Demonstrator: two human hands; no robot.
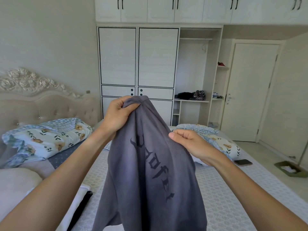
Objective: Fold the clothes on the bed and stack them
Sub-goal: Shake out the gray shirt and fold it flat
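Observation:
A grey-purple garment with dark gothic lettering hangs in the air over the bed. My left hand is clenched on its top edge, held highest. My right hand pinches the garment's right edge, lower down. The cloth drapes down between my forearms and out of the frame's bottom. At the lower left, white and black folded clothes lie on the bed, partly hidden by my left arm.
Two floral pillows lie near the padded headboard and at the far right. A phone rests by the bed's right edge. A white wardrobe stands behind, a door to the right, a green dustpan on the floor.

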